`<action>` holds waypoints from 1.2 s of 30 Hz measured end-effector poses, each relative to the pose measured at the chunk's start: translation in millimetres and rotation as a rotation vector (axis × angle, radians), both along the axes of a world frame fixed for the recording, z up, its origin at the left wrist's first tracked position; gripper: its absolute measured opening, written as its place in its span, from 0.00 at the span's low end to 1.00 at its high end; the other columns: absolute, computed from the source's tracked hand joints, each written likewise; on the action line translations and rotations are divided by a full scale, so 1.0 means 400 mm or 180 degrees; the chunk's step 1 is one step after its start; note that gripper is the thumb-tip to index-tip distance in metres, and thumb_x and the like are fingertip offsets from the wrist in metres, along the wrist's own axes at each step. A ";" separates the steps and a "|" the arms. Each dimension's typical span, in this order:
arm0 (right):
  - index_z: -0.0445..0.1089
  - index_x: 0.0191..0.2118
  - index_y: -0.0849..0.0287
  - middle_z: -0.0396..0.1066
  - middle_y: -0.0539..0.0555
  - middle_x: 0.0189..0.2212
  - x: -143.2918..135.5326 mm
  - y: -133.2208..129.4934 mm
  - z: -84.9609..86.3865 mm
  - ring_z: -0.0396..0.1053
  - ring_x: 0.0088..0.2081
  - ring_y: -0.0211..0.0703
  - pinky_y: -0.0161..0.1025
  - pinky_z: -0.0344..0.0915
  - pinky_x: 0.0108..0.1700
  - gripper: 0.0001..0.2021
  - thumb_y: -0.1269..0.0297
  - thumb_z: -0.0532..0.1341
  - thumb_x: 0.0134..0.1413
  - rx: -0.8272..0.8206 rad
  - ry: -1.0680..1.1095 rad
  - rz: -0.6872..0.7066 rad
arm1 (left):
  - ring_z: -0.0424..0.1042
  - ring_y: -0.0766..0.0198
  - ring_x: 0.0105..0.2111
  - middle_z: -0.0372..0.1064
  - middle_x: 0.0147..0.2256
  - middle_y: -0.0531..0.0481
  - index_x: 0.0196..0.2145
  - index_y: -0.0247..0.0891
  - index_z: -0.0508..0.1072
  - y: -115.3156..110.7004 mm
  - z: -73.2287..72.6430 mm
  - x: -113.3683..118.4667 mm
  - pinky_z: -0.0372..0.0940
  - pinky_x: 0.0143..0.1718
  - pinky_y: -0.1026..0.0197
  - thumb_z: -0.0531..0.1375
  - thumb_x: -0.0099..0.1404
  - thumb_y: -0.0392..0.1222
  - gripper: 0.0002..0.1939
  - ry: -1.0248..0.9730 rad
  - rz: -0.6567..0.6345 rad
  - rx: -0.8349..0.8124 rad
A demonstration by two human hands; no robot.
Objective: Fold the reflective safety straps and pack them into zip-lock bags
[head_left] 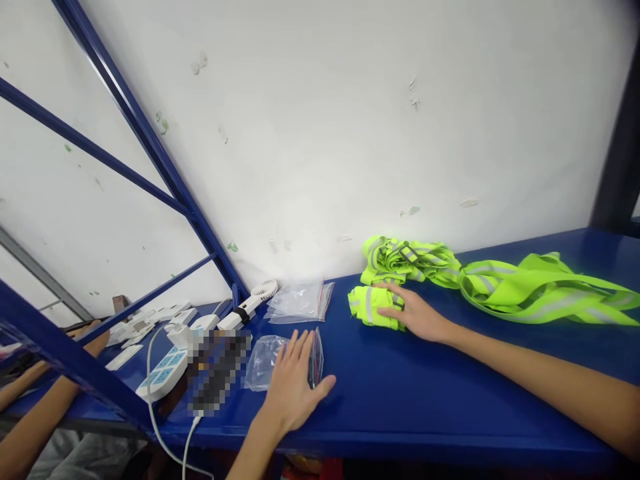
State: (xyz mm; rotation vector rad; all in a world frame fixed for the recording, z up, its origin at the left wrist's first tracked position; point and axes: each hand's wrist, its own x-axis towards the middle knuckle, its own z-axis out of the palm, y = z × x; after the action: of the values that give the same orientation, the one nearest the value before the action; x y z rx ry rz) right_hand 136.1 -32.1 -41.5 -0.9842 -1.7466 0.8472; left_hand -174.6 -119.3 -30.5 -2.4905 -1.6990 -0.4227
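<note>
At your right hand [417, 315], the folded bundle [369, 305] is fluorescent yellow-green with silver-grey stripes; the strap pile [425, 263] beyond repeats both. Under your left hand [294, 387], the plastic bag [261, 367] is clear with a red line thumb-side. Your tabletop [390, 393] is deep blue; left of that hand, the power strip [173, 385] is white with light-blue sockets [167, 363].

Bare left hand [294, 390], slim fingers [292, 348], bare wrist [267, 427], bare right hand [415, 315] — long, slender forearm [525, 365] uncovered
</note>
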 end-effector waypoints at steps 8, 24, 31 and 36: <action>0.72 0.48 0.59 0.78 0.57 0.37 -0.113 0.026 -0.012 0.76 0.39 0.54 0.45 0.72 0.42 0.22 0.55 0.67 0.47 -0.1040 0.1454 0.0114 | 0.64 0.52 0.54 0.69 0.51 0.44 0.54 0.40 0.67 0.126 0.034 0.097 0.51 0.60 0.44 0.46 0.70 0.49 0.21 -0.0544 0.0136 0.0930; 0.74 0.45 0.61 0.77 0.55 0.39 -0.086 -0.032 0.040 0.74 0.41 0.53 0.45 0.71 0.44 0.25 0.56 0.71 0.39 -0.0636 0.1370 0.0030 | 0.59 0.54 0.59 0.65 0.56 0.44 0.57 0.41 0.65 0.179 0.039 0.234 0.52 0.61 0.47 0.46 0.69 0.45 0.21 -0.0962 -0.1093 0.1220; 0.74 0.45 0.60 0.78 0.56 0.38 -0.050 -0.001 0.041 0.75 0.40 0.55 0.46 0.72 0.41 0.24 0.56 0.71 0.39 -0.0722 0.1522 -0.0238 | 0.46 0.51 0.66 0.42 0.67 0.42 0.67 0.42 0.46 0.160 0.043 0.223 0.53 0.63 0.46 0.59 0.61 0.48 0.40 -0.0327 -0.1469 0.0868; 0.75 0.45 0.59 0.75 0.56 0.45 -0.045 -0.019 0.056 0.71 0.48 0.57 0.49 0.66 0.51 0.21 0.54 0.68 0.45 0.0075 0.0491 -0.0071 | 0.45 0.44 0.65 0.49 0.64 0.37 0.66 0.38 0.47 0.179 0.027 0.214 0.45 0.64 0.38 0.61 0.57 0.62 0.48 -0.0214 -0.1135 0.1206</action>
State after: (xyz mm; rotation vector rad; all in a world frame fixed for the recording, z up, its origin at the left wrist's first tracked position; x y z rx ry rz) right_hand 117.9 -39.6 -19.2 -0.8974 -1.6082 0.8637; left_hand -88.8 -47.8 -19.9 -2.5004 -1.0589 -0.7843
